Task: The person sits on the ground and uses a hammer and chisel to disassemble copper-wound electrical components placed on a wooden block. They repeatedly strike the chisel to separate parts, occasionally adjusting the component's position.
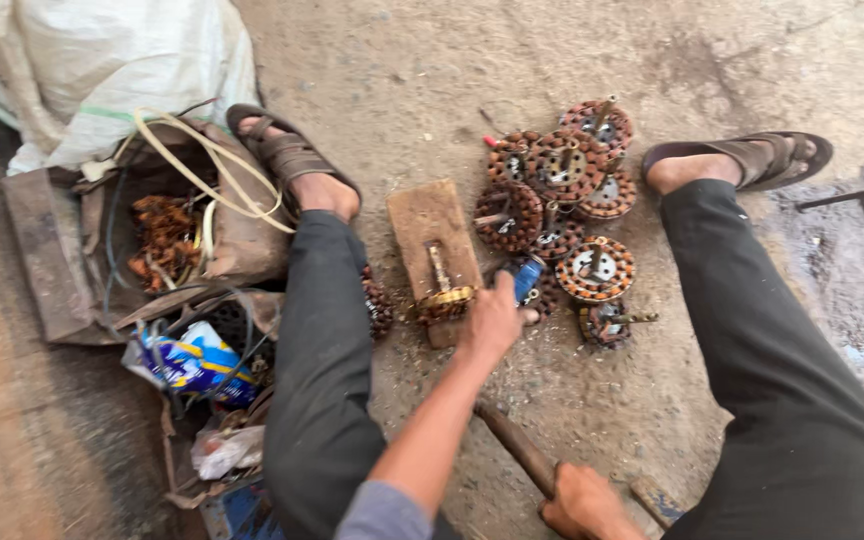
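My left hand [492,320] reaches forward to the near end of a wooden block [430,225] on the ground. It rests against a small copper-wound part [447,300] with a metal shaft lying on the block. A blue-handled object [528,280] sits right at the fingers; whether the hand grips it is unclear. My right hand [582,500] is low between my legs, closed around a long wooden handle [512,440] that slants toward the block. A heap of round motor stators with copper windings [562,200] lies just right of the block.
My legs in dark trousers and brown sandals [287,150] [752,158] frame the work spot. A torn cardboard box with copper wire scraps [167,235] and a white sack [102,70] lie at the left, with wrappers and cables [197,360] below. Thin metal rods [852,195] lie at the right.
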